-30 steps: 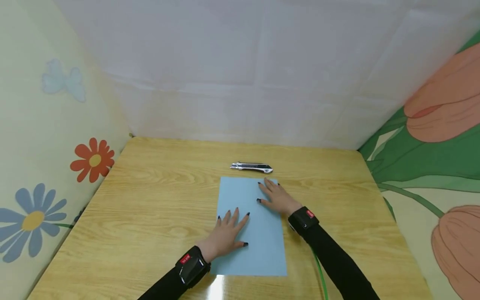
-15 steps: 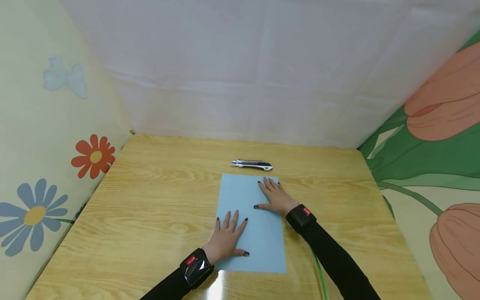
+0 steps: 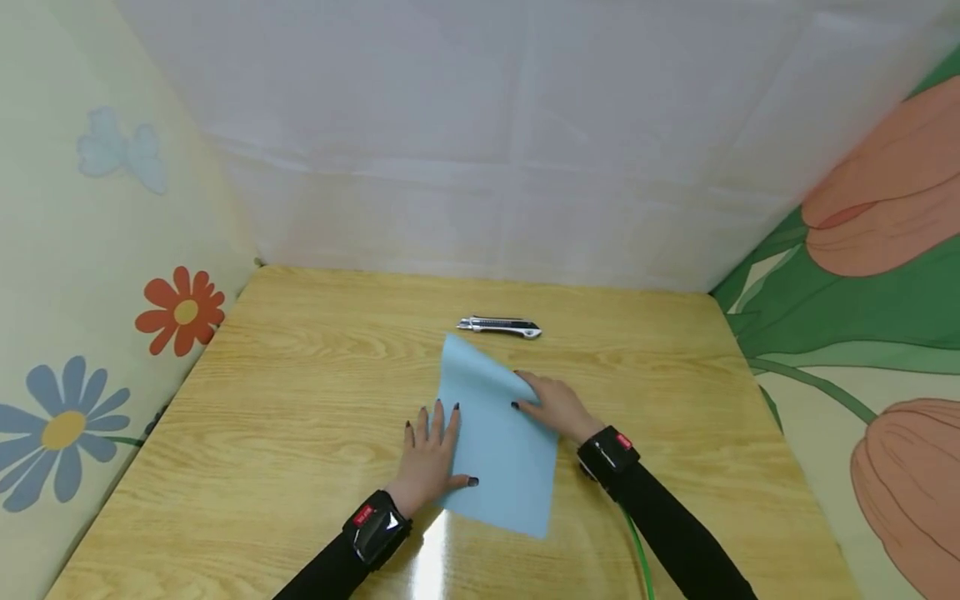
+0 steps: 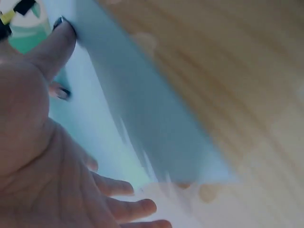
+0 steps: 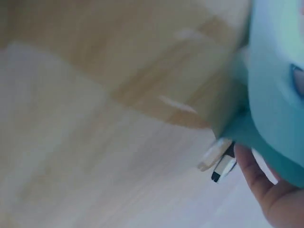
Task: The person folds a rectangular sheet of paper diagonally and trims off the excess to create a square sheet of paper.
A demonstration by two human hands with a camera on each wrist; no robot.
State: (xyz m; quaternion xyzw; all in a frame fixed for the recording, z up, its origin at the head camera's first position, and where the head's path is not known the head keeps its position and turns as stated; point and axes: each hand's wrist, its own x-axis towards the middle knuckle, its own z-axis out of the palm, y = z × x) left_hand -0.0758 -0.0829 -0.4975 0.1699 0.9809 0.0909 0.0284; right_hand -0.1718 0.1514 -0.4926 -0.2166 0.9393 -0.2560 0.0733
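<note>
A sheet of light blue paper [image 3: 495,450] is tilted on the table, its far right part lifted and bowed. My right hand [image 3: 558,407] pinches that right edge, thumb on top and fingers under the sheet; in the right wrist view those fingers [image 5: 259,178] show below the curved paper [image 5: 270,109]. At the sheet's left edge, my left hand [image 3: 426,462] lies with fingers spread and straight, its thumb over the paper. The left wrist view shows the left palm [image 4: 47,161] beside the paper. A utility knife [image 3: 499,326] lies just beyond the sheet.
The wood-grain table [image 3: 315,400] reaches back to a white cloth [image 3: 480,167]. Flower-patterned cloths hang left [image 3: 67,267] and right [image 3: 847,333]. A green cable [image 3: 637,546] runs from the right wrist toward the front edge.
My right hand has taken hold of the paper's far right edge and raised it. The sheet has turned and shifted a little. My left hand has slid left, its fingers closer together.
</note>
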